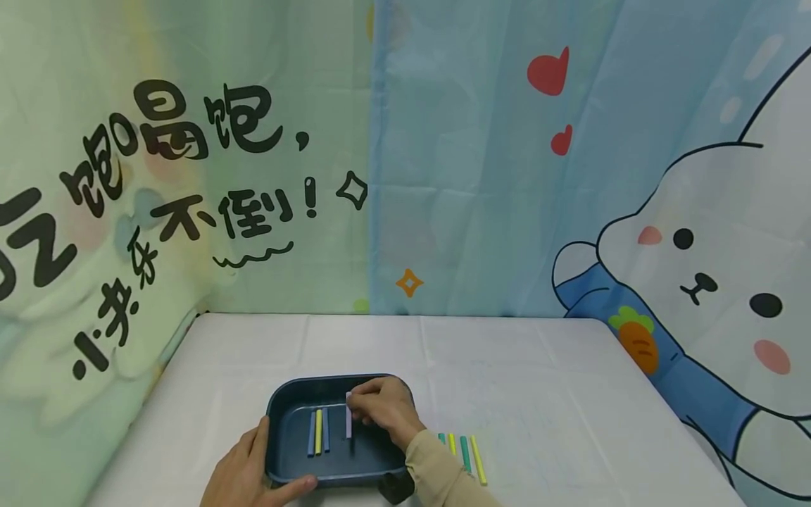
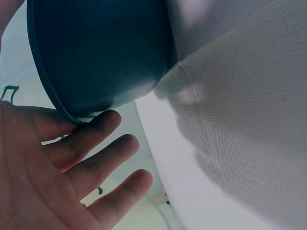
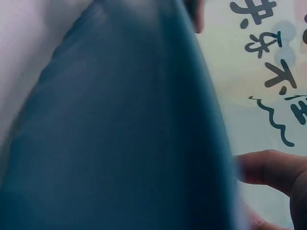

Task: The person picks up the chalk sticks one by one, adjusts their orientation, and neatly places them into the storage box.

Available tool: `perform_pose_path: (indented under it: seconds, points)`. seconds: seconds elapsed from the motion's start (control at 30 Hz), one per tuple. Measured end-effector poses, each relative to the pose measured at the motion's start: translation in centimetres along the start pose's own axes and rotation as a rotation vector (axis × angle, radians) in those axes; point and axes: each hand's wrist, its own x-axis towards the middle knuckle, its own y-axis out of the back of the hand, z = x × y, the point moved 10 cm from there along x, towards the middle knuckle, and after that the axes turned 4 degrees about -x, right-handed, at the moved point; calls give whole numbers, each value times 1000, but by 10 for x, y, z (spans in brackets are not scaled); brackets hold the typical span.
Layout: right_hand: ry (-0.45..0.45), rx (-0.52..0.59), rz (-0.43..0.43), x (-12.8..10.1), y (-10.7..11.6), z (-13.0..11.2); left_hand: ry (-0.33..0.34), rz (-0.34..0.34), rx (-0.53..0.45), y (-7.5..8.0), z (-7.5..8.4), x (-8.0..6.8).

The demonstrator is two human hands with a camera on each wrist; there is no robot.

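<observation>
1. Left hand (image 1: 243, 473), fingers extended, rests against a dark blue tray (image 1: 364, 461).
2. Four sticks (image 1: 465, 454), green and yellow, lie on the white table (image 1: 570, 422) to its right.
3. Three blue and yellow sticks (image 1: 319, 432) lie inside.
4. Right hand (image 1: 388, 408) pinches a purple stick (image 1: 348, 426) over the tray.
5. Cartoon curtain (image 1: 456, 176) hangs behind.

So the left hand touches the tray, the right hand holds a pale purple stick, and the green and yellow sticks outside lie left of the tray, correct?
Not quite: the head view shows the green and yellow sticks outside, right of the tray. The left hand does touch the tray, and the right hand does hold a pale purple stick.
</observation>
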Motion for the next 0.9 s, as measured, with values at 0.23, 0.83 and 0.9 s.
perform_pose_path:
  seconds: [0.23, 0.83, 0.9]
  points:
    - [-7, -4, -6, -1, -11, 1, 15, -10, 2, -2, -2, 0]
    - [-6, -96, -1, -2, -36, -2, 13, -12, -15, -2, -2, 0]
    - [-8, -108, 6, -3, -37, 1, 10, -12, -15, -3, -2, 0]
